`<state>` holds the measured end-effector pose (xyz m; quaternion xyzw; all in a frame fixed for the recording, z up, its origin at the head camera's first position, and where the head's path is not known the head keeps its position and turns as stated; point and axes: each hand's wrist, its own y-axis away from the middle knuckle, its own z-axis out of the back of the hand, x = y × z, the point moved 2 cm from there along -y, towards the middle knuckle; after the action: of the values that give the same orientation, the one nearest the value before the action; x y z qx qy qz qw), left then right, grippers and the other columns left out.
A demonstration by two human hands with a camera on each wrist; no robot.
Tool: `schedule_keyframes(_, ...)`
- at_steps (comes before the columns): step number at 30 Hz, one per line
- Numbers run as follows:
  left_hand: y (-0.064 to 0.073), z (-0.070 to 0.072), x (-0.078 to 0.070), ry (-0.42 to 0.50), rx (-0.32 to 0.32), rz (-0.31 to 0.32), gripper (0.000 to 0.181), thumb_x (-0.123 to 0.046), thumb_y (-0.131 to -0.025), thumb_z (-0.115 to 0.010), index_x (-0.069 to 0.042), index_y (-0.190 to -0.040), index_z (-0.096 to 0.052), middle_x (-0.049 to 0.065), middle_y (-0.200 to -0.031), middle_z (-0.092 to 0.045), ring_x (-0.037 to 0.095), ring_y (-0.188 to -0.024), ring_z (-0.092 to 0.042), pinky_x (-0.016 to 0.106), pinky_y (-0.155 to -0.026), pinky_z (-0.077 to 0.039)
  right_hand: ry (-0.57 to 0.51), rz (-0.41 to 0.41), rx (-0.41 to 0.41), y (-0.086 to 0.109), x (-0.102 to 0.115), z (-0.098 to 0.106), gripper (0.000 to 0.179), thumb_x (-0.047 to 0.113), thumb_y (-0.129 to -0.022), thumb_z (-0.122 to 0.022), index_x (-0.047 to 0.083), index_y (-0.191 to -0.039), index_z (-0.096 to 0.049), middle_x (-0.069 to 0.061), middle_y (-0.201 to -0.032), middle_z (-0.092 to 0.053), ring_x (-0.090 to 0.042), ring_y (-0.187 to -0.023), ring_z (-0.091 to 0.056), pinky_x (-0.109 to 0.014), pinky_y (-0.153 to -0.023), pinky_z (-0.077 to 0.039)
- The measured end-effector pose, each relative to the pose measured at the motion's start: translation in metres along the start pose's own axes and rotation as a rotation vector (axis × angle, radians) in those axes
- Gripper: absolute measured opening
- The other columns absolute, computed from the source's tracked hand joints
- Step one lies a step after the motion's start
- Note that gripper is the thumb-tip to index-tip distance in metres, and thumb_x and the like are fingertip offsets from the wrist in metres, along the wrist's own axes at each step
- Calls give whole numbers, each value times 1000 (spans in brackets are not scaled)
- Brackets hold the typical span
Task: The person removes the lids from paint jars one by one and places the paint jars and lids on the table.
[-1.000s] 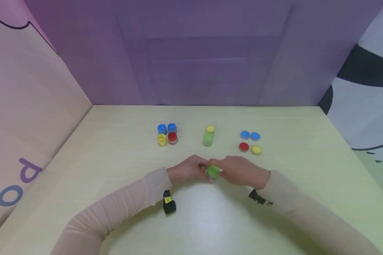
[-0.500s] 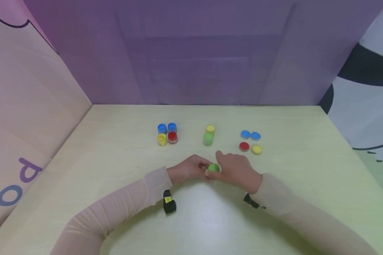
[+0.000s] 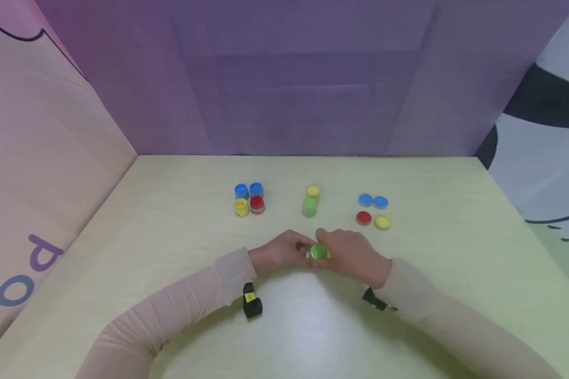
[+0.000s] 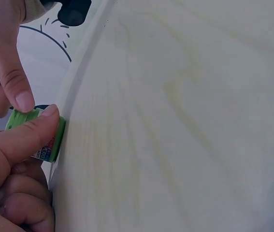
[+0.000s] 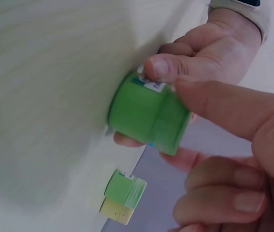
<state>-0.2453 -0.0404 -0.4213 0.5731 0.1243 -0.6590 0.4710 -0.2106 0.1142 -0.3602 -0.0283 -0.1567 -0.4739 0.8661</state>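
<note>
A small green plastic jar (image 3: pixel 319 251) with a printed label is between my two hands, close over the near middle of the table. My left hand (image 3: pixel 284 250) grips its body, thumb on one side and a finger on the other, as the right wrist view shows. At the green screw lid (image 5: pixel 174 123), my right hand (image 3: pixel 353 255) pinches the rim between thumb and index finger, with its other fingers curled below. In the left wrist view the jar's base (image 4: pixel 60 137) sits low, right at the table surface.
Beyond my hands stand a green jar (image 3: pixel 310 207) and a yellow-topped jar (image 3: pixel 313 190). To their left are two blue jars (image 3: pixel 241 191), a yellow jar (image 3: pixel 241 208) and a red jar (image 3: pixel 257 204). Loose blue lids (image 3: pixel 365 199), a red lid (image 3: pixel 363 217) and a yellow lid (image 3: pixel 382 222) lie right.
My right hand has turned at the lid: its fingers opened away from it half a second ago and now close on the rim again. The left hand keeps its hold in place.
</note>
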Motion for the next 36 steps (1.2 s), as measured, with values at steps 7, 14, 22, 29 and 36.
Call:
schedule_keyframes(7,2,0,-1,6,15,4,30,-15,-76,-79,-23,-104,-72,-1,-69,-46,14,-72,-43,28,-70,-36,-20,110,-10,0,-7,2,25,17,-82,-74,17,-105,-64,4,-85,-67,-10,-67,-56,-26,-64,-48)
schedule_keyframes(14,2,-1,-2,34,31,-9,29,-13,-76,-78,-19,-103,-71,-4,-86,-62,13,-81,-49,28,-76,-39,-22,158,25,-1,-8,4,36,14,-82,-73,14,-117,-63,0,-97,-70,-11,-74,-63,-31,-77,-51)
schedule_keyframes(22,4,0,-4,14,21,-27,34,-10,-78,-76,-15,-111,-70,-1,-65,-46,13,-66,-42,24,-63,-34,-10,53,-57,3,-5,-4,38,40,-82,-71,8,-92,-53,4,-56,-41,-9,-47,-35,-21,-44,-27)
schedule_keyframes(29,3,0,-4,21,15,-24,33,-6,-80,-73,-13,-111,-70,-1,-63,-45,13,-63,-42,23,-60,-34,18,-34,-76,3,-3,-7,42,44,-82,-69,8,-80,-48,1,-55,-38,-10,-46,-34,-22,-42,-24)
schedule_keyframes(36,3,0,-4,18,18,-20,33,-5,-80,-73,-15,-111,-70,-1,-62,-45,14,-61,-41,24,-60,-34,-13,26,-18,1,-3,-2,34,36,-82,-72,11,-87,-49,2,-58,-43,-11,-49,-37,-22,-45,-28)
